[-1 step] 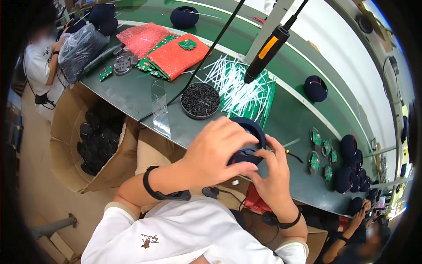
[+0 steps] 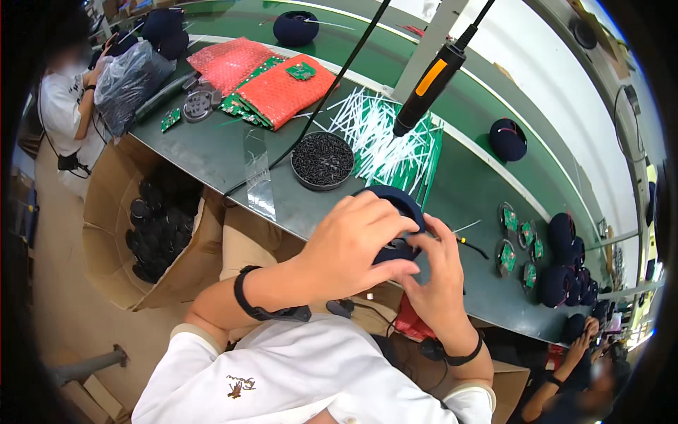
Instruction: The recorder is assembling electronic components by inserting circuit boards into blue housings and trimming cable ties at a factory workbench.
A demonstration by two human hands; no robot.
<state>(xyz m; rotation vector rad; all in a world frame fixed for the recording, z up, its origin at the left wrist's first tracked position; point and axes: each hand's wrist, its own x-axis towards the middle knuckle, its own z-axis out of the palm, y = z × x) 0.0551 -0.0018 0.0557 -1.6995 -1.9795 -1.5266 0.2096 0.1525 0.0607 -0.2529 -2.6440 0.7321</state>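
Note:
Between my hands, at the table's near edge, is a dark blue round hollow housing [image 2: 404, 201] with its opening toward me. My left hand [image 2: 357, 237] is closed around its left side, with the fingers over the rim and the thumb at the lower edge. The right side is gripped by my right hand [image 2: 436, 272], its fingertips bent in at the opening. Fingers hide most of the inside. Just beyond the housing, a round dish of small black screws [image 2: 322, 161] and a heap of thin white strips [image 2: 385, 145] lie on the table.
A black electric screwdriver [image 2: 431, 86] hangs above the strips. Green circuit boards on round parts [image 2: 507, 258] and several dark blue housings [image 2: 558, 284] lie at right. Red bubble-wrap packs [image 2: 286, 90] lie at back left. A cardboard box [image 2: 106, 233] of black parts stands at left. Two people work nearby.
The housing has tilted slightly in my hands, and my fingers have shifted a little at its opening. Both hands still hold it in nearly the same place.

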